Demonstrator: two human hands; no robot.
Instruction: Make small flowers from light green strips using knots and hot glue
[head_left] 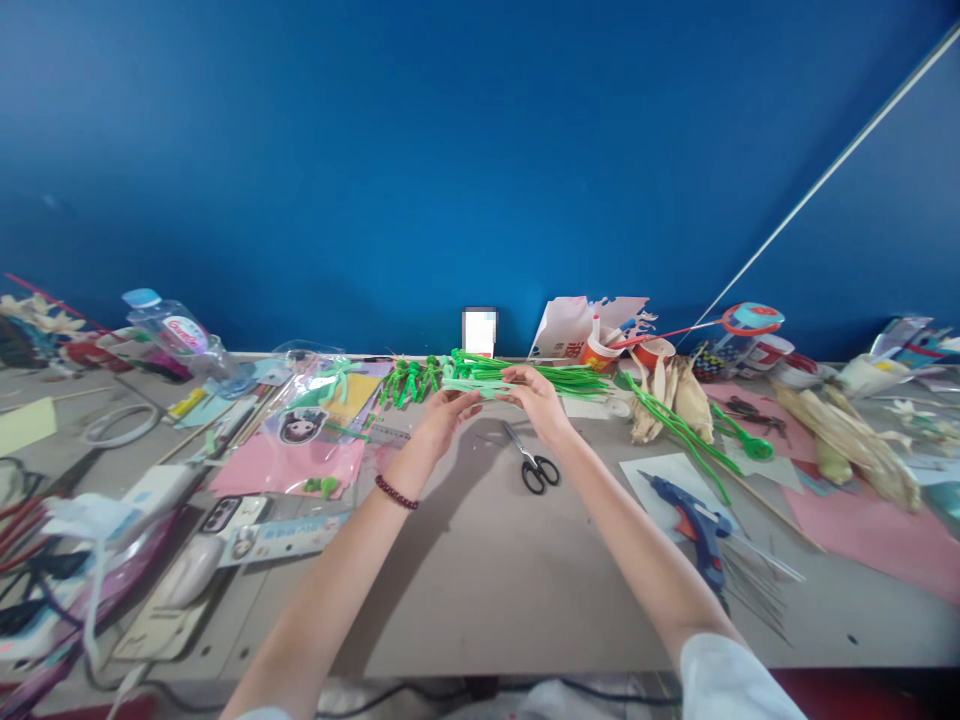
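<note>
Both my arms reach forward over the grey table (480, 560). My left hand (446, 412) and my right hand (534, 395) meet at a bundle of green pipe cleaners (525, 375) lying near the table's far edge. The fingers of each hand are pinched on a light green pipe cleaner (480, 388) stretched between them. A dark red bead bracelet (396, 492) sits on my left wrist. Black-handled scissors (534, 462) lie just below my right hand.
A blue glue gun (694, 525) and thin wires lie at right, beside dried corn husks (671, 400) and pink paper (870, 520). At left are a plastic packet with pink sheets (300, 440), a water bottle (176, 335), a phone (221, 515) and cables. Paper cups (600, 350) stand by the blue wall.
</note>
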